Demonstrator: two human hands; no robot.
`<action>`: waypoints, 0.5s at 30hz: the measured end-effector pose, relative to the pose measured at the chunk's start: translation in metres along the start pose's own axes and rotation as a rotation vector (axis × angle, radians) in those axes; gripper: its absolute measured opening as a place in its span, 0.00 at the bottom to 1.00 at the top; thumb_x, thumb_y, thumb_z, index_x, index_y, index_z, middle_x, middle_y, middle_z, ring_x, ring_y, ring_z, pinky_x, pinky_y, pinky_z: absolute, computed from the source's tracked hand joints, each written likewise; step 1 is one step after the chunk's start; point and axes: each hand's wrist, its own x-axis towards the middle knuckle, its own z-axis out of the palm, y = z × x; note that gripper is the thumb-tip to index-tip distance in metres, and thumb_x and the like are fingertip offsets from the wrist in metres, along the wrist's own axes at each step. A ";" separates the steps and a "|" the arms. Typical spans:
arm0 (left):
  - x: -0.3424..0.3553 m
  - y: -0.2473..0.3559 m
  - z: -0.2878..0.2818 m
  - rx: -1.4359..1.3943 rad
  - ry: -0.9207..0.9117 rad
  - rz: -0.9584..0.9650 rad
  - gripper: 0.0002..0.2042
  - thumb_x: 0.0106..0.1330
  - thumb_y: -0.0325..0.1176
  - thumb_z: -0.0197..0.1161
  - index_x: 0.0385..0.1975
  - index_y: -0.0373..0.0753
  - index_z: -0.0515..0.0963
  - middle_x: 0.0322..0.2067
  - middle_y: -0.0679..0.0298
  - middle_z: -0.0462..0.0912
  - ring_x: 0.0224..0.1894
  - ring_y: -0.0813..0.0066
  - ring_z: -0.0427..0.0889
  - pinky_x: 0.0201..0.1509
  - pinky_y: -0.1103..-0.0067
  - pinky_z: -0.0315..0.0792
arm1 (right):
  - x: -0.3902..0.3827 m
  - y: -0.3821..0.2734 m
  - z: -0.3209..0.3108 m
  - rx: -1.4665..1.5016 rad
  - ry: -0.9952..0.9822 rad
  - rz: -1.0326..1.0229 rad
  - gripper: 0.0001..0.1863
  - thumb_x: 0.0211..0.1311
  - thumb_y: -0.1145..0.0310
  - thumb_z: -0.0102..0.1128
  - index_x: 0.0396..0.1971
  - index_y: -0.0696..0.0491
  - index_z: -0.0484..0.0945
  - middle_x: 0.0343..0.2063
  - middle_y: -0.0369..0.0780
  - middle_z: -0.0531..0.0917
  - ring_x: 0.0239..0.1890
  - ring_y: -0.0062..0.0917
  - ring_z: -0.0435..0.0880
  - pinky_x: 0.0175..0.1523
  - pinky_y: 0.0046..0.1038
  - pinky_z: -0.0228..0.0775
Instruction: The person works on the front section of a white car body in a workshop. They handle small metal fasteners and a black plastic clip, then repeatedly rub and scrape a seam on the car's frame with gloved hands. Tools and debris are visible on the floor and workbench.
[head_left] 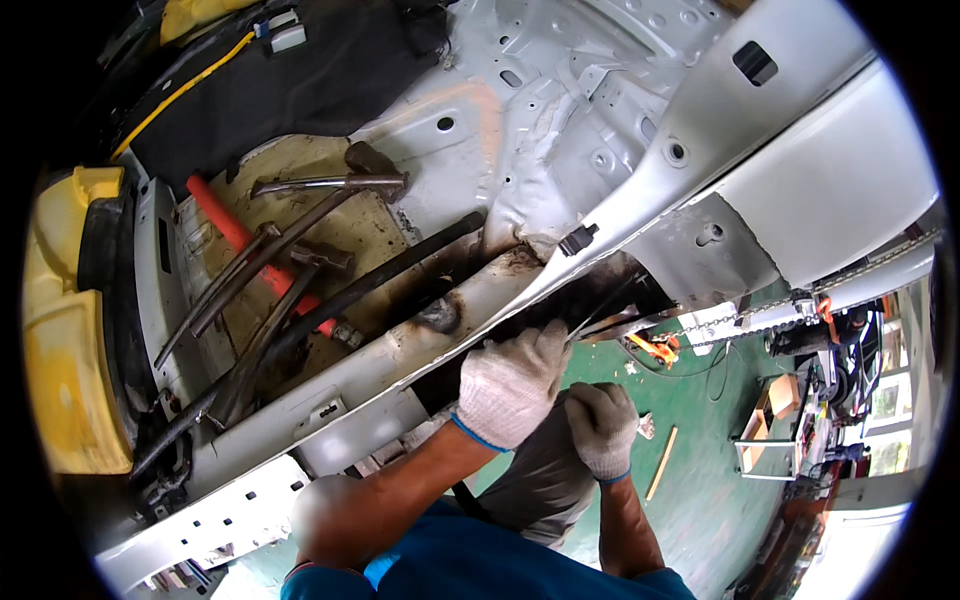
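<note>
Windows (888, 401) at right glare white; fisheye edges bend strongly.

I count two gloved hands (513, 385) near. Left: one red bar (225, 218); hammers (325, 258), at least two, overlap hides the total. Far left: one yellow cable (190, 86). Right: one wooden strip (661, 463), one white cart (768, 442).

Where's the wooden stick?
In the head view, the wooden stick lies on the green floor, right of the person's gloved right hand.
</note>
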 end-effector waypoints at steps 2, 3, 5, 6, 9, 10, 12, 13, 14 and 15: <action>-0.003 0.007 0.004 0.001 0.026 -0.061 0.08 0.72 0.39 0.64 0.43 0.44 0.77 0.23 0.59 0.77 0.19 0.56 0.82 0.19 0.64 0.74 | -0.002 0.001 0.001 0.011 0.001 0.001 0.09 0.52 0.75 0.71 0.35 0.51 0.86 0.31 0.42 0.85 0.33 0.41 0.84 0.40 0.39 0.76; -0.005 0.009 0.005 0.021 0.040 -0.074 0.08 0.71 0.39 0.65 0.44 0.45 0.78 0.22 0.60 0.77 0.19 0.56 0.82 0.18 0.64 0.74 | -0.004 0.000 0.001 0.020 0.007 0.001 0.09 0.52 0.75 0.71 0.35 0.51 0.86 0.31 0.42 0.85 0.33 0.41 0.84 0.40 0.39 0.76; -0.006 0.009 0.006 -0.006 0.048 -0.092 0.08 0.70 0.37 0.66 0.44 0.44 0.79 0.23 0.59 0.79 0.20 0.55 0.83 0.20 0.64 0.75 | -0.004 -0.001 0.002 0.023 0.005 0.003 0.09 0.53 0.75 0.71 0.35 0.51 0.86 0.31 0.42 0.85 0.34 0.41 0.84 0.40 0.39 0.76; -0.006 0.009 0.006 -0.020 0.050 -0.101 0.08 0.70 0.37 0.66 0.43 0.43 0.79 0.23 0.58 0.80 0.20 0.55 0.83 0.21 0.63 0.75 | -0.004 -0.001 0.002 0.018 -0.002 0.005 0.09 0.53 0.76 0.71 0.35 0.51 0.86 0.31 0.42 0.85 0.34 0.41 0.84 0.40 0.39 0.76; -0.005 -0.010 0.018 -0.259 0.221 -0.078 0.06 0.70 0.34 0.66 0.41 0.41 0.81 0.26 0.56 0.83 0.23 0.53 0.84 0.25 0.63 0.77 | -0.004 -0.002 0.002 0.017 -0.001 -0.001 0.09 0.53 0.76 0.71 0.35 0.51 0.86 0.31 0.42 0.85 0.34 0.41 0.84 0.40 0.39 0.76; -0.007 -0.011 0.017 -0.224 0.195 -0.082 0.06 0.69 0.33 0.66 0.40 0.40 0.81 0.27 0.55 0.84 0.23 0.53 0.84 0.26 0.63 0.77 | -0.003 -0.003 0.003 0.020 0.003 -0.005 0.09 0.53 0.76 0.71 0.35 0.51 0.86 0.31 0.42 0.85 0.34 0.41 0.84 0.40 0.39 0.76; -0.003 -0.007 0.004 -0.160 0.137 -0.088 0.05 0.69 0.31 0.66 0.39 0.38 0.81 0.28 0.54 0.85 0.24 0.52 0.84 0.28 0.63 0.78 | -0.003 -0.004 0.003 0.021 0.005 -0.001 0.09 0.53 0.76 0.71 0.35 0.51 0.85 0.31 0.42 0.85 0.34 0.41 0.84 0.40 0.39 0.76; 0.002 -0.007 -0.001 -0.152 0.078 -0.060 0.05 0.69 0.32 0.66 0.38 0.39 0.80 0.25 0.55 0.82 0.23 0.53 0.83 0.26 0.63 0.77 | -0.003 -0.004 0.003 0.021 0.006 0.000 0.09 0.53 0.76 0.71 0.35 0.51 0.85 0.31 0.42 0.85 0.34 0.41 0.84 0.40 0.39 0.76; 0.007 -0.005 -0.009 -0.132 0.049 -0.028 0.05 0.69 0.33 0.66 0.36 0.40 0.79 0.23 0.55 0.81 0.22 0.54 0.82 0.26 0.63 0.76 | -0.003 -0.004 0.003 0.023 0.008 0.002 0.09 0.53 0.75 0.71 0.35 0.51 0.86 0.31 0.42 0.85 0.34 0.41 0.84 0.40 0.39 0.76; 0.012 -0.002 -0.018 -0.109 0.025 0.003 0.05 0.69 0.33 0.65 0.35 0.40 0.78 0.22 0.56 0.79 0.22 0.54 0.82 0.25 0.63 0.75 | -0.003 -0.003 0.004 0.026 0.010 0.000 0.09 0.53 0.75 0.71 0.35 0.51 0.86 0.31 0.42 0.85 0.34 0.41 0.84 0.40 0.39 0.76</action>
